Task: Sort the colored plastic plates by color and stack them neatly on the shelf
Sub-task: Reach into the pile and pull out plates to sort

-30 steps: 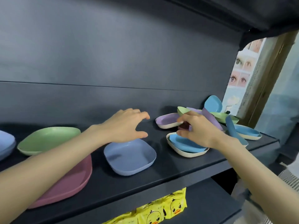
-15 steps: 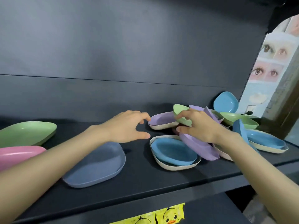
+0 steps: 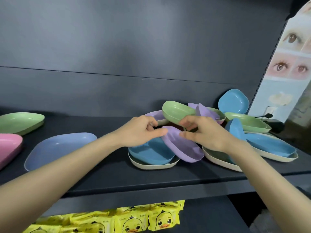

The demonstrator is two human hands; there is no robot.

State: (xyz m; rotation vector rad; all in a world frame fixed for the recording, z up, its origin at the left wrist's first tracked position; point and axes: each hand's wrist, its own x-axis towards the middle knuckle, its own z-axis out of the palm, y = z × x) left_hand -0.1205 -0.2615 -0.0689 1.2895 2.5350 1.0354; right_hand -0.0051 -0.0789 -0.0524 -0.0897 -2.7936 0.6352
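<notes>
As far as I can judge from the head view, the step in hand is freeing the tilted purple plate (image 3: 183, 147) from the mixed pile on the shelf (image 3: 151, 179). The right hand (image 3: 205, 133) pinches its upper rim. The left hand (image 3: 143, 130) curls narrowly, thumb touching the rim, and I cannot tell whether it grips. Next I'd lift it off the blue plate (image 3: 149, 152) without nudging the green plate (image 3: 178, 111).

On the shelf (image 3: 117, 179) I count one pink plate (image 3: 8, 147) at its left edge, one periwinkle plate (image 3: 58, 148), at least three green plates (image 3: 20, 121) (image 3: 178, 111) (image 3: 247, 121), four sky-blue plates (image 3: 234, 101) (image 3: 149, 152) (image 3: 235, 130) (image 3: 269, 145) and at least three purple plates (image 3: 181, 145) (image 3: 154, 115) (image 3: 207, 111). I see three cream plates (image 3: 151, 164) (image 3: 217, 160) (image 3: 276, 158) for sure, each under another plate. Toward the right end the plates hide one another, so the exact numbers I cannot tell; below lie at least three yellow duck packets (image 3: 134, 222).
</notes>
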